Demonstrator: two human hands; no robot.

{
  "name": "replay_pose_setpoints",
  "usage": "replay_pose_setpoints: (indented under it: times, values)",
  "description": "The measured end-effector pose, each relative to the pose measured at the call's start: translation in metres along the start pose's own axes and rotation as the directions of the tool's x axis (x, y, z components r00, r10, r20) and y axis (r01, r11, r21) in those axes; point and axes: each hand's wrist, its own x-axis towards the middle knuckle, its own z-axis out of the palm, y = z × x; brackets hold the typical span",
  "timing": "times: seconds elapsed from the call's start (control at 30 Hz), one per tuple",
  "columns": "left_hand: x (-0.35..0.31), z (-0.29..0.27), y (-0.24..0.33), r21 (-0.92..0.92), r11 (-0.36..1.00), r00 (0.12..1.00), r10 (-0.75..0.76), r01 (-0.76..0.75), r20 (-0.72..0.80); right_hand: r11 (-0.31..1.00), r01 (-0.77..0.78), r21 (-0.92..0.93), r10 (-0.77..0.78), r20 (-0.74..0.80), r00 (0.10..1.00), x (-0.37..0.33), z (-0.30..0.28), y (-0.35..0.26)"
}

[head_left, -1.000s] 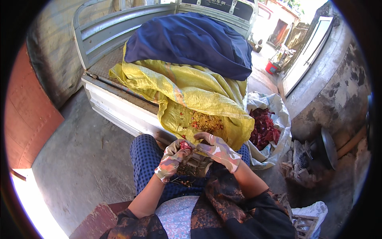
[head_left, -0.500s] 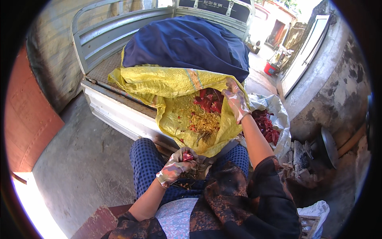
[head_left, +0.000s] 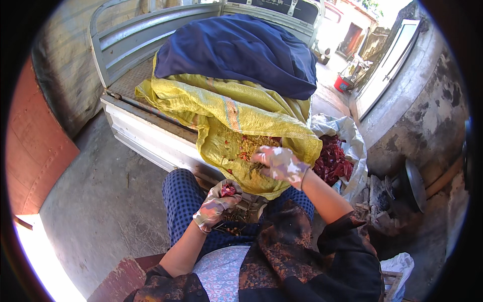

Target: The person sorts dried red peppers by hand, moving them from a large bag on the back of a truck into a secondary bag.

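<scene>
My left hand (head_left: 214, 207), in a camouflage-patterned glove, is closed round a dried red chili pepper (head_left: 228, 190) above my lap. My right hand (head_left: 283, 163), gloved alike, hovers over the mouth of the yellow woven sack (head_left: 191, 103) with its fingers apart and nothing visible in them. Pale yellow seeds (head_left: 250, 146) and bits of stem lie on the sack's lower flap beside my right fingers. The upper flap sags over the opening and hides most of the red chilies inside.
A dark blue cloth (head_left: 236, 55) covers a large heap on the cart bed (head_left: 121, 80). To my right, a white sack (head_left: 357, 151) holds red chilies (head_left: 332, 158). Beyond it stand a dark round pan (head_left: 415, 186) and a wall (head_left: 422, 105). A red bucket (head_left: 342, 83) stands farther off.
My right hand has let go of the sack's edge and moved down and left over the seeds. The sack's upper flap has dropped. My left hand has shifted slightly left, keeping the chili.
</scene>
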Motion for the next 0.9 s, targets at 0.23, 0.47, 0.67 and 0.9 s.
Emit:
replay_pose_setpoints:
  times: [0.23,0.47,0.67,0.9]
  values:
    - [-0.002,-0.002,0.003,-0.123,0.991,0.999,0.051,-0.049,0.012,0.983,0.012,-0.185,-0.030,-0.096,0.995,-0.005,0.018,-0.039]
    - [0.001,-0.015,0.003,-0.233,0.960,0.986,0.166,-0.155,0.029,0.991,0.016,0.135,0.019,-0.252,0.968,0.002,0.020,-0.030]
    - [0.000,-0.025,-0.008,-0.227,0.967,0.991,0.128,-0.117,0.033,0.931,-0.363,-0.037,0.293,-0.516,0.805,0.033,-0.025,0.037]
    - [0.000,-0.021,-0.011,-0.189,0.980,0.998,0.060,-0.058,0.002,0.921,-0.356,-0.158,0.299,-0.302,0.905,0.037,-0.026,0.040]
